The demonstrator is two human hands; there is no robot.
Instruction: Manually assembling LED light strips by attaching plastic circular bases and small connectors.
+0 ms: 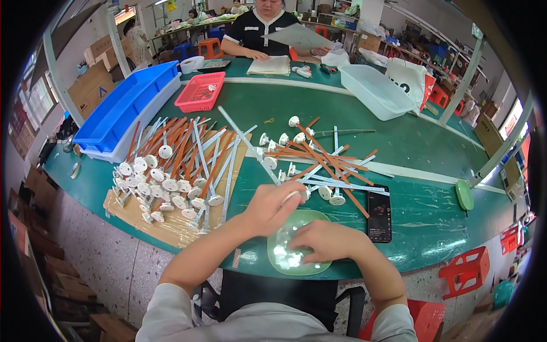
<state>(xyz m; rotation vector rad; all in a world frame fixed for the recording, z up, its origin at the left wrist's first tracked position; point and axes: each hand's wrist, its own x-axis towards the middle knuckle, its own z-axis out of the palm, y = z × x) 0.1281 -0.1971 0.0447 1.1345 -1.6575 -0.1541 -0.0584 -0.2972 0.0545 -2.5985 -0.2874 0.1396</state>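
My left hand (272, 210) is closed around the lower end of a pale blue-grey strip (249, 142), which slants up to the far left. A white round disc (290, 198) shows at its fingers. Below and to the right, my right hand (326, 240) reaches into a light green dish (310, 218). Its fingers bend down, the tips a little apart, among small white pieces (288, 256); nothing shows gripped between them. On cardboard at the left lies a heap of brown and pale strips with white disc ends (170, 184). A looser pile of similar strips (319, 162) lies beyond my hands.
A black phone (379, 215) lies right of the dish. Blue bin (125, 111), pink basket (199, 94) and translucent tub (376, 91) stand farther back. Across the table, a person (265, 31) holds a flat grey sheet. Another green dish (464, 195) lies by the right edge.
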